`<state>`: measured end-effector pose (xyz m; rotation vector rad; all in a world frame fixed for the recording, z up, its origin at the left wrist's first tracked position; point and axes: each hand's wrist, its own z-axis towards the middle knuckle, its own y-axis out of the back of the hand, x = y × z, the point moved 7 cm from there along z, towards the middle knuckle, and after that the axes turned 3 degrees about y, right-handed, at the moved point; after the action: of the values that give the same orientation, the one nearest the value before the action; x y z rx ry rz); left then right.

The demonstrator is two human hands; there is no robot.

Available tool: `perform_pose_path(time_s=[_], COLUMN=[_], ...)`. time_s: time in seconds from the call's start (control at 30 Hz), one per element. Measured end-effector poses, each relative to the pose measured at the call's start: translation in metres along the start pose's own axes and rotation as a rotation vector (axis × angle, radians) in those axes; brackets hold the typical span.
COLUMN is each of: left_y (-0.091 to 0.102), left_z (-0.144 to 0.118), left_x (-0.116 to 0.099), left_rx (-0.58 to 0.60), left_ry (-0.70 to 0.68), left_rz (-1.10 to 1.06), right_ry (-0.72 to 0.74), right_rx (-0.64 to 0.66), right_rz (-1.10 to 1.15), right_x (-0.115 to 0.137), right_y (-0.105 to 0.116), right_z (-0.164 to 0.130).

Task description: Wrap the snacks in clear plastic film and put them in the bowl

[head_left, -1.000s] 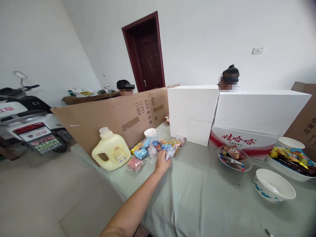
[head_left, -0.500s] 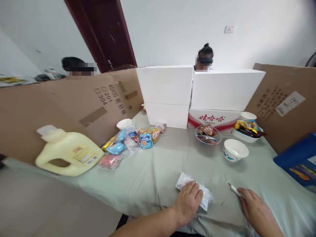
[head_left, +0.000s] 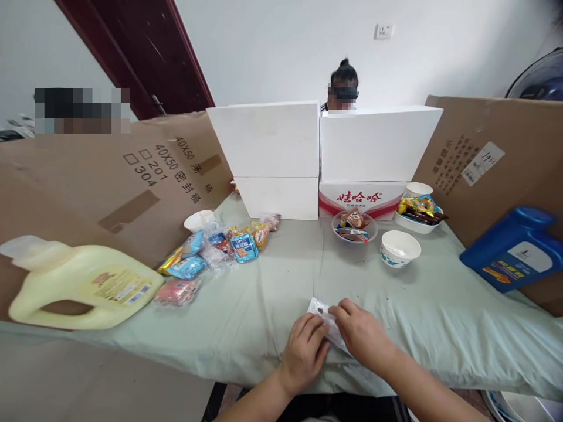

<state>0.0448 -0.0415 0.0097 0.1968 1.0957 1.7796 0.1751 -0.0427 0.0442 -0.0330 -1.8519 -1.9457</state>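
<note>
A white plastic packet (head_left: pixel 338 335) lies on the cloth near the table's front edge, partly covered by both hands. My left hand (head_left: pixel 305 347) is closed on its left side, with the fingertips resting on top. Coming in from the right, my right hand (head_left: pixel 361 329) has its fingers pinched together over the packet. A small dark tip shows just left of the pinched fingers, against the packet. It looks like the end of the white pen, whose body is mostly hidden by the fingers.
Wrapped snacks (head_left: pixel 220 249) and a pale yellow jug (head_left: pixel 83 281) lie left. White boxes (head_left: pixel 275 140) stand at the back. A snack bowl (head_left: pixel 354 227), a paper bowl (head_left: pixel 400 249) and a blue bottle (head_left: pixel 510 252) are on the right. Cardboard (head_left: pixel 88 181) walls the sides.
My right hand has moved left with the pen, from bare cloth onto the packet. The left hand has shifted toward the packet's left side. The camera view has turned slightly right.
</note>
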Motion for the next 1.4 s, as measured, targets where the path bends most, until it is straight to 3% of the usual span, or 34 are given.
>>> perform_pose_path(time_s=[0.07,0.13,0.33,0.43,0.53,0.7,0.8,0.9,1.0,1.1,1.2,1.3,1.4], left_y=[-0.002,-0.004,0.003,-0.003,-0.004,0.008,0.019,0.028,0.039,0.058,0.071,0.084,0.078], left_z=[-0.002,-0.004,0.006,0.025,0.038,0.027,0.016,0.013,0.018,0.025,0.025,0.019,0.025], left_x=[-0.001,0.000,0.016,0.026,0.047,0.098,0.120,0.131,0.123,0.100,0.060,0.033,0.008], left_rx=[0.005,0.014,-0.033,0.073,0.100,-0.030,-0.106,-0.100,-0.044,0.056,0.442,0.701,0.758], left_ry=[0.013,0.041,0.172,0.209,0.349,0.732,0.809,0.806,0.683,0.506,0.259,0.201,0.190], left_rz=[0.002,-0.005,-0.065,-0.169,-0.347,-0.515,-0.550,-0.494,-0.383,-0.354,-0.411,-0.412,-0.420], right_ry=[0.013,-0.016,-0.245,-0.297,-0.245,-0.096,-0.090,-0.108,-0.038,0.143,0.267,0.229,0.090], right_rx=[0.076,0.116,0.052,-0.073,-0.192,-0.130,-0.139,-0.286,-0.404,-0.338,-0.148,0.028,0.097], right_rz=[-0.071,-0.081,-0.092,-0.186,-0.122,0.084,0.061,0.041,0.051,0.058,0.070,0.137,0.200], right_x=[0.002,-0.011,-0.116,-0.143,-0.117,-0.039,-0.038,-0.060,-0.068,-0.051,-0.032,-0.025,-0.028], right_y=[-0.006,-0.006,0.012,0.021,0.020,-0.007,-0.013,0.004,0.025,0.029,0.018,0.007,0.002], right_z=[-0.005,-0.022,-0.097,-0.113,-0.105,-0.067,-0.048,-0.040,-0.044,-0.058,-0.078,-0.091,-0.083])
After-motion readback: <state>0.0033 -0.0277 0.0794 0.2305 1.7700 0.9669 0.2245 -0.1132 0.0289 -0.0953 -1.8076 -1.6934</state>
